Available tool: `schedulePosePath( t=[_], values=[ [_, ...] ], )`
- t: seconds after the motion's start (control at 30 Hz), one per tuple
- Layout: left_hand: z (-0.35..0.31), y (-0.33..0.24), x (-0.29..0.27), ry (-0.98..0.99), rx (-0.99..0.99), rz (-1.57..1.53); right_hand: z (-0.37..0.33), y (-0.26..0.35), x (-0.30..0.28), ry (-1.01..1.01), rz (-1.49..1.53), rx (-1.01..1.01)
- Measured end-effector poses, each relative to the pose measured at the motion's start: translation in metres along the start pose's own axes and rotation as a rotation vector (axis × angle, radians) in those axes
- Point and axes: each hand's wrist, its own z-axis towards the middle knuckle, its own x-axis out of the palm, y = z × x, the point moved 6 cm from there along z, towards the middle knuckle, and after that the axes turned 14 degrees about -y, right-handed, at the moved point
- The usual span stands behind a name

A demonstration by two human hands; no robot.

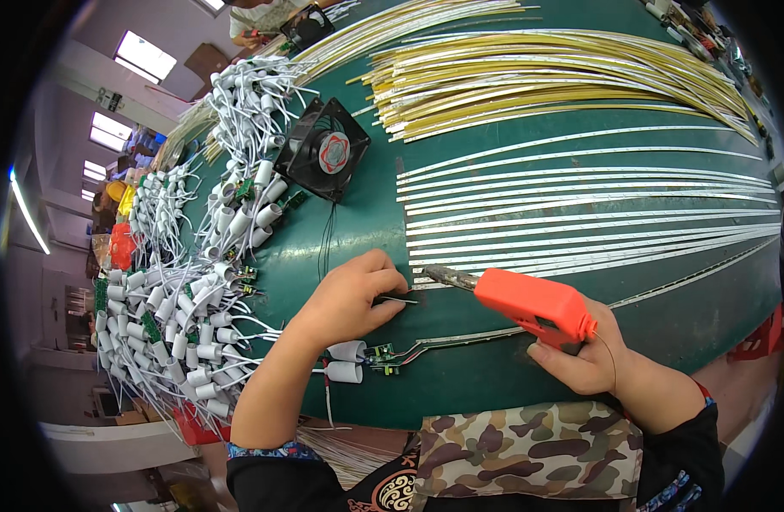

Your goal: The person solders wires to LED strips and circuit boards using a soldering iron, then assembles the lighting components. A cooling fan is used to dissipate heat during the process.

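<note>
My right hand (pixel 590 352) is wrapped round a red soldering gun (pixel 533 300). Its dark metal tip (pixel 447 276) points left, over the left ends of the nearest white LED strips (pixel 579 266). Just left of that tip, my left hand (pixel 355 294) is closed, with a thin grey wire-like piece (pixel 400 299) sticking out between thumb and fingers. Below the left hand lie two white lamp sockets (pixel 345 372) with small green circuit boards (pixel 380 359). Wires join them to a single LED strip (pixel 469 338) that runs behind my right hand.
White lamp sockets with cables (pixel 166 316) are heaped on the left. A black fan (pixel 323 152) stands beyond my left hand. Yellow-and-white strips (pixel 528 81) lie bundled at the far side of the green table (pixel 272 273). Another person's hand (pixel 249 37) shows at the top.
</note>
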Motion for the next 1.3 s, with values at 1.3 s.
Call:
schedulePosePath(
  t=[1.3],
  values=[
    [-0.016,-0.005,0.011,-0.296,0.436,0.187,0.0,0.007,0.013,0.121,-0.095,-0.037]
  ],
)
